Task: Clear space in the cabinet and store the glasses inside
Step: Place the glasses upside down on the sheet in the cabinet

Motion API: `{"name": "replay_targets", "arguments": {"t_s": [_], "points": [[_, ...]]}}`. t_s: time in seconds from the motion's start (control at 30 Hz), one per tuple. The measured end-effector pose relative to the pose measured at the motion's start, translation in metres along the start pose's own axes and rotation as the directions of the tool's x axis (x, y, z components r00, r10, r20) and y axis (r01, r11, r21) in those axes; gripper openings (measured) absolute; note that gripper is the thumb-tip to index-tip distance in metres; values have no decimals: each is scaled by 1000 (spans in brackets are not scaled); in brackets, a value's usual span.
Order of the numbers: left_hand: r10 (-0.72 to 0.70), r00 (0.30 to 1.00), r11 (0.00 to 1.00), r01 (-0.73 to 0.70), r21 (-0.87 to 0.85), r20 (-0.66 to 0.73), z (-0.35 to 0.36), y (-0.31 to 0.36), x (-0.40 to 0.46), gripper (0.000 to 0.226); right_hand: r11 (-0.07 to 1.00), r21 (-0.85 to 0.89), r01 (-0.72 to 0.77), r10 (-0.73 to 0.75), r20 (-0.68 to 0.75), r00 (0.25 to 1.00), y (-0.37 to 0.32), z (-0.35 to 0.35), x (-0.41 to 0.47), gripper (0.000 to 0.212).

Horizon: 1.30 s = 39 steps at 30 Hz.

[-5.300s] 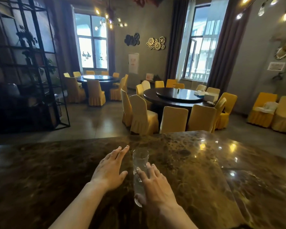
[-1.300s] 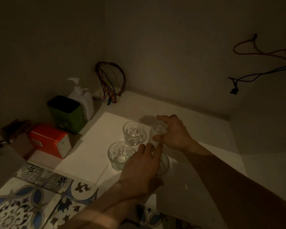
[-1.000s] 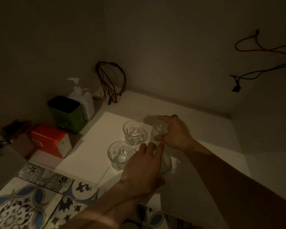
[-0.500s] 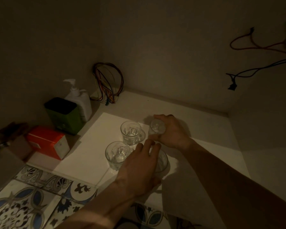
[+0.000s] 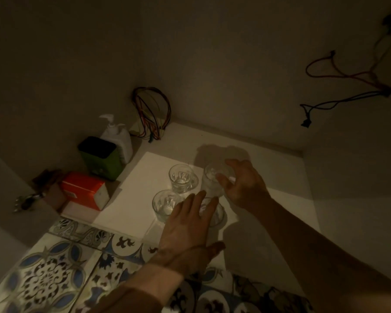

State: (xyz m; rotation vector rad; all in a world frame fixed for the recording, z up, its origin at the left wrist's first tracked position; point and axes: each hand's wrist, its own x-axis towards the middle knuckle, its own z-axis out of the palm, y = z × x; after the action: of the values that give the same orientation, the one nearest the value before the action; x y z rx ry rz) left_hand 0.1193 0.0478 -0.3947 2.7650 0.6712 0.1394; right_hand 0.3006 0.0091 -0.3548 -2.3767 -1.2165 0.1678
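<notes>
Several clear glasses stand close together on a white sheet (image 5: 131,199) on the cabinet floor. One glass (image 5: 182,178) is at the back left and another (image 5: 164,205) at the front left. My right hand (image 5: 244,186) sits beside the back right glass (image 5: 210,179), fingers loosened and spread, fingertips just touching its side. My left hand (image 5: 187,231) lies flat with fingers extended over the front right glass (image 5: 217,216), thumb held apart. That glass is partly hidden under the fingers.
Along the cabinet's left wall stand a white pump bottle (image 5: 120,136), a green box with a black lid (image 5: 101,158) and an orange box (image 5: 84,189). A coloured wire bundle (image 5: 151,114) hangs in the back corner. Loose wires (image 5: 348,86) cross the right wall. Patterned tiles (image 5: 54,274) lie in front.
My right hand has loosened and slid right off the back right glass, which now shows more. My left hand has flattened and drawn back slightly from the front right glass.
</notes>
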Motion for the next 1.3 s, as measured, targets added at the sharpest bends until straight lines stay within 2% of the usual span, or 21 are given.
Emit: {"name": "replay_targets", "arguments": {"t_s": [0.07, 0.23, 0.33, 0.47, 0.83, 0.97, 1.1, 1.3], "points": [[-11, 999, 1000, 10, 12, 44, -13, 5, -13, 99, 999, -25, 26, -25, 43, 999, -12, -15, -16, 54], [-84, 977, 996, 74, 59, 197, -57, 12, -34, 94, 992, -71, -101, 113, 200, 973, -45, -57, -44, 60], [-114, 949, 992, 93, 84, 295, -86, 17, -42, 90, 983, -80, -163, 177, 241, 954, -66, -80, -61, 60], [-122, 933, 992, 104, 71, 339, -124, 26, -56, 91, 977, -128, -169, 198, 269, 942, -87, -106, -80, 59], [-124, 838, 991, 134, 20, 532, -272, 72, -116, 85, 935, -248, -255, 349, 503, 790, -170, -229, -155, 58], [-88, 820, 995, 96, 14, 565, -336, 94, -143, 86, 922, -274, -274, 383, 539, 750, -214, -292, -186, 60], [-39, 848, 999, 45, 1, 528, -394, 120, -160, 81, 922, -256, -292, 387, 574, 722, -254, -350, -211, 56], [-83, 813, 992, 121, -27, 577, -459, 150, -181, 82, 922, -274, -273, 383, 551, 741, -292, -428, -233, 52]]}}
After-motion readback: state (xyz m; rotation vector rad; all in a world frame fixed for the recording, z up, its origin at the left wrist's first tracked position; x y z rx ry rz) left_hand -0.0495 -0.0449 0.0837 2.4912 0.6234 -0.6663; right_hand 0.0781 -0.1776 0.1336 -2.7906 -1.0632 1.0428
